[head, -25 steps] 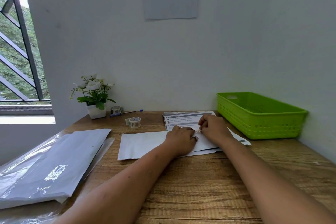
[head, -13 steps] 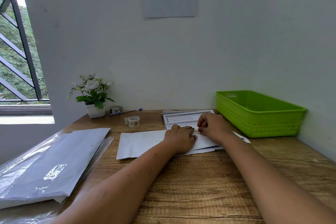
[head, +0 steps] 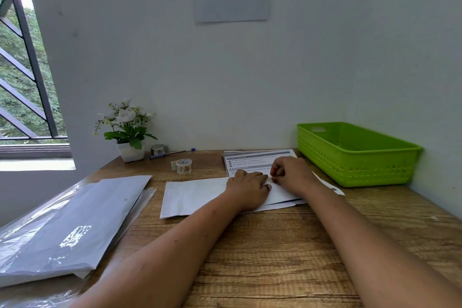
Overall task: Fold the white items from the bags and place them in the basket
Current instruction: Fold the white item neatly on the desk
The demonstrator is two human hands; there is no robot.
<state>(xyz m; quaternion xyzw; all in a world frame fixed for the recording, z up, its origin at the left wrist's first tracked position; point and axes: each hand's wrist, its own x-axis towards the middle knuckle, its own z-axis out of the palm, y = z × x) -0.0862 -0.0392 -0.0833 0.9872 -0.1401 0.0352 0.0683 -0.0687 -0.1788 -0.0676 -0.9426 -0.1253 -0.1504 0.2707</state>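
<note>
Since nothing white shows inside the green basket (head: 362, 172), the task looks to be at an early stage, with one piece being folded and more waiting. Nearest, well to the left of the left hand (head: 247, 189), the clear plastic bags (head: 75, 227) lie stacked on the table (head: 275, 245), white contents inside them. Farther in, the white item (head: 197, 195) lies flat under both hands. Its long axis runs left to right: one short end lies free to the left of the left hand, the other points toward the basket. The left hand presses down on it with its fingers laid together. Touching those fingertips, the right hand (head: 291, 174) has its fingers curled, pinching at the item's far edge. What exactly it nips is too small to tell. Just beyond the hands lies a printed sheet (head: 255, 160). The basket stands to the right of the right hand, near but apart. Creasing, carrying across and emptying the bags remain, by my judgement.
</note>
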